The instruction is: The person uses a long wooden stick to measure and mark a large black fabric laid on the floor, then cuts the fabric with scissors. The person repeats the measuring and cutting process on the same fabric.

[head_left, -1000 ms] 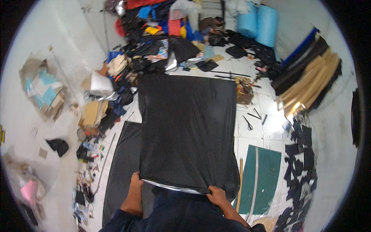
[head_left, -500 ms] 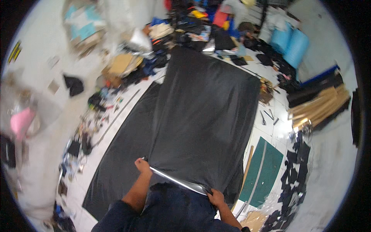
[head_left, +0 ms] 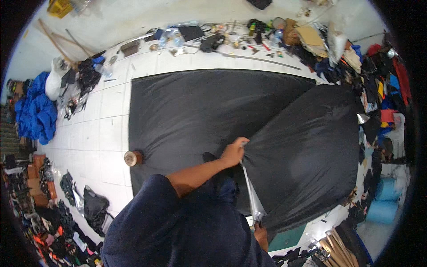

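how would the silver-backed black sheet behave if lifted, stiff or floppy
Likely floppy: creases fan across the black sheet from its held edge. It may be light for its size, as the exposed silver underside looks thin. Perhaps slippery too, given its faint sheen.

The floor (head_left: pixel 98 129) is brightly lit, and is washed out by glare at lower right. A soft sheen is caught along the creases of the black cloth (head_left: pixel 191 104); light is reflected more strongly by its silver underside (head_left: pixel 254 202). Straight edges are bowed, corners are blackened, and the lower-left heap (head_left: pixel 58 233) is slightly blurred.
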Demonstrator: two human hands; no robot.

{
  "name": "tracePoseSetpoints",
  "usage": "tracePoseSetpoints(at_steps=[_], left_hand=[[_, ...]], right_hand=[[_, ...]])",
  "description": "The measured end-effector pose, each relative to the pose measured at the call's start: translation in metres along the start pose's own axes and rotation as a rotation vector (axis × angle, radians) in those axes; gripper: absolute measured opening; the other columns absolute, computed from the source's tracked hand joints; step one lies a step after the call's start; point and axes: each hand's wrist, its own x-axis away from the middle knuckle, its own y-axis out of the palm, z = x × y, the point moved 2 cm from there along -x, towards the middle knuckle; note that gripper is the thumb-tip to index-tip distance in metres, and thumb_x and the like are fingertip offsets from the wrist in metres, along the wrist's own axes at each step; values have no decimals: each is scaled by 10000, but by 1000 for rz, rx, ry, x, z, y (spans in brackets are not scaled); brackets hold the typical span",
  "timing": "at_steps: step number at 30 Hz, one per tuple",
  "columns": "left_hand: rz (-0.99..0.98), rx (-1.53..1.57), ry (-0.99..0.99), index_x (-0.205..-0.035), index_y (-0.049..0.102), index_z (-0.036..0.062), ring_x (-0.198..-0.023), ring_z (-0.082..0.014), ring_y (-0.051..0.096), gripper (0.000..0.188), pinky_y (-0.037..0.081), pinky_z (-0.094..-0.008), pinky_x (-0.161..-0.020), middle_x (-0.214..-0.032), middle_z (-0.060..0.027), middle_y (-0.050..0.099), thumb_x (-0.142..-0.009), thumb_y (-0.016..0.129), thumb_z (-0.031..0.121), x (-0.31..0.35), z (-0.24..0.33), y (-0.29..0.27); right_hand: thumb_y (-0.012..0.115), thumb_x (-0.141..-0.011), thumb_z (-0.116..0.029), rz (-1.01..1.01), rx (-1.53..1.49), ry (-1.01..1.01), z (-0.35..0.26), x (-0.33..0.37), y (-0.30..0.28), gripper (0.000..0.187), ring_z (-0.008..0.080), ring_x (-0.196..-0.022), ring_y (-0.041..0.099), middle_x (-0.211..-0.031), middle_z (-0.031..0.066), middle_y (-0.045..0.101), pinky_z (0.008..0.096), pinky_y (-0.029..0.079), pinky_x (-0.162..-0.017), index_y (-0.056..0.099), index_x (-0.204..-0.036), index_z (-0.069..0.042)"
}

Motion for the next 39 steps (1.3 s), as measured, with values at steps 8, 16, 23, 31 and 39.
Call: tracePoseSetpoints(at_steps=[8,16,23,31,39], left_hand=[[2,-106,64,-1165,647,98,-896,-339,693,300,518,-434,-794,-970,-219,690,-894,522,71,21,-31,-109],[-71,-216,234,-950,705,33,-812,-299,699,185,528,-394,-747,-890,-161,710,-886,538,82,1,15,-199],[-119,-198,227,-928,663,-3,-536,-194,634,188,506,-331,-491,-774,-118,652,-940,490,69,-16,-44,-358],[-136,-208,32,-965,635,-17,-549,-175,606,184,518,-314,-469,-832,-114,623,-960,497,104,-10,-177,-568],[-146,-209,47,-1002,616,-2,-670,-206,624,170,557,-305,-471,-937,-126,623,-947,487,96,10,-188,-701]], right_hand=[[481,-937,-566,153,-22,-18,-95,63,109,670,528,-980,619,-967,342,663,563,473,-886,691,-962,70],[550,-907,-542,528,-60,89,-189,130,144,523,424,-885,681,-900,240,701,515,532,-824,715,-940,-47],[611,-884,-498,579,-178,101,-318,184,259,446,408,-878,684,-900,203,712,505,536,-807,720,-967,-74],[570,-883,-544,314,-145,202,-458,255,399,501,388,-1011,674,-1035,194,714,494,523,-894,724,-1044,-96],[530,-900,-583,215,-152,194,-553,341,443,576,386,-1085,651,-1114,212,696,493,499,-951,712,-1121,-83]])
